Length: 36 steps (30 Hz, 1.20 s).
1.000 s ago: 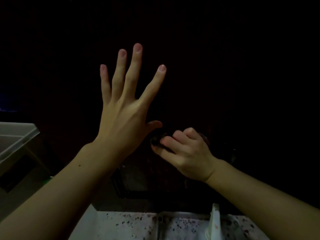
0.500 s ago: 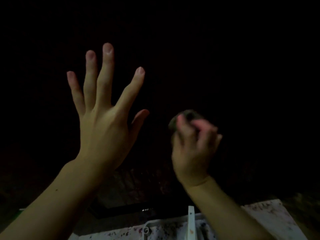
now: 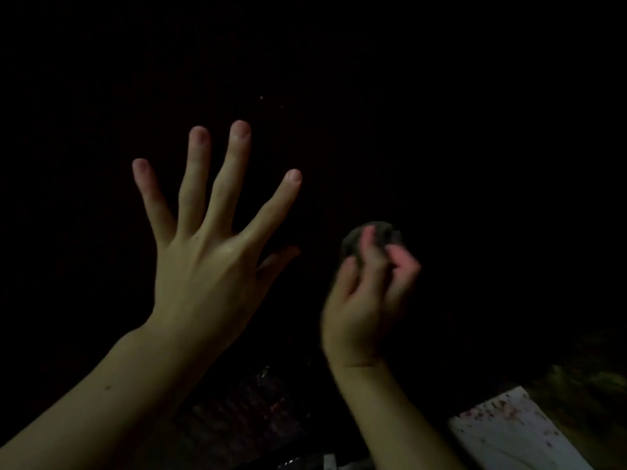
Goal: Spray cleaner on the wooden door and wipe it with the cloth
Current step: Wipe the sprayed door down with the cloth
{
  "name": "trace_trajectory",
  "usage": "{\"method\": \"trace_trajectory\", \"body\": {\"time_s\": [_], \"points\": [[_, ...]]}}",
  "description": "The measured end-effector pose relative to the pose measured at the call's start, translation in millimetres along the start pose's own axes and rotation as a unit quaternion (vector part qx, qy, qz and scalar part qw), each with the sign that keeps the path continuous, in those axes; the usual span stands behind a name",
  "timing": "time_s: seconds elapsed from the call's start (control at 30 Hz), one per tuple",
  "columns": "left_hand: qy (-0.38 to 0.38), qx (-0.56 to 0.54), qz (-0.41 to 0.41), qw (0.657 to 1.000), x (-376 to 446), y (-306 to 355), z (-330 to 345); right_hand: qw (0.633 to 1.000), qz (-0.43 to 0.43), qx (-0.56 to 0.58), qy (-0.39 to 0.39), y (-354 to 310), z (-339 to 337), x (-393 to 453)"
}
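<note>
Since half a second ago your view has swung left – the white speckled surface (image 3: 519,435) now sits at the near right corner – while both your hands keep much the same pose against the dark.

Count what shows: two hands, one cloth, one door, one speckled surface.

Nearest, that white surface with reddish flecks lies at the bottom right, well apart from either hand. Left of it, low in the middle, is a dim patch too dark to name.

Farther in, your right hand (image 3: 366,300) is raised with its fingers (image 3: 373,256) curled round a small dark wad of cloth (image 3: 371,237); the wad shows just above the fingertips, bunched tight. This hand is blurred, so how firmly it presses the cloth against the door cannot be told.

Your left hand (image 3: 207,266) is up and to the left of it – all five digits straight and spread wide, holding nothing. Whether the palm lies flat on the door or hovers just off it cannot be told.

Farthest, the wooden door (image 3: 441,130) fills the whole background, almost black, with no grain visible.
</note>
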<state>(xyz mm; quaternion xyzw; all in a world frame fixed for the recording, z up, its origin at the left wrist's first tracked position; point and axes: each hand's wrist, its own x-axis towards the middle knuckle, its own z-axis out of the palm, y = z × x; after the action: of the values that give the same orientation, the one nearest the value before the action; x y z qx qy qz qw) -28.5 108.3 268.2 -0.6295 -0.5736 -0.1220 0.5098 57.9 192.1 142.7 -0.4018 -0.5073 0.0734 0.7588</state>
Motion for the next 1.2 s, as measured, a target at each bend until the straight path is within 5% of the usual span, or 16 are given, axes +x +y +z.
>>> {"method": "trace_trajectory", "body": {"time_s": [0.2,0.4,0.47,0.57,0.63,0.77,0.87,1.07,1.2], "points": [[-0.013,0.007,0.07,0.997,19.7,-1.8,-1.9,0.987,-0.152,-0.02,-0.043,-0.7,-1.0,-0.3],[-0.022,0.009,0.096,0.995,45.9,6.8,-2.6,0.98,0.179,-0.011,0.091,51.4,-15.5,39.7],[-0.023,0.005,0.097,0.995,51.5,12.9,-1.8,0.989,0.128,-0.026,0.072,39.3,-15.0,45.7],[-0.009,0.016,0.091,0.996,53.8,18.7,0.4,0.995,-0.092,-0.024,0.01,14.0,-9.8,62.0],[0.0,0.021,0.091,0.996,57.1,27.0,2.5,0.992,-0.127,-0.012,0.01,14.9,-7.1,82.6],[0.003,0.0,0.108,0.994,78.3,50.1,6.7,0.983,0.125,0.007,0.132,60.9,-15.4,98.7],[-0.008,-0.008,0.106,0.994,84.3,55.1,7.3,0.967,0.222,0.01,0.122,78.2,-23.5,95.8],[-0.01,0.006,0.103,0.995,83.8,56.6,7.5,0.997,-0.059,-0.031,0.043,25.6,-17.2,166.5],[-0.01,0.007,0.103,0.995,86.2,57.2,6.0,0.994,-0.016,-0.056,0.098,54.0,-18.2,172.3]]}}
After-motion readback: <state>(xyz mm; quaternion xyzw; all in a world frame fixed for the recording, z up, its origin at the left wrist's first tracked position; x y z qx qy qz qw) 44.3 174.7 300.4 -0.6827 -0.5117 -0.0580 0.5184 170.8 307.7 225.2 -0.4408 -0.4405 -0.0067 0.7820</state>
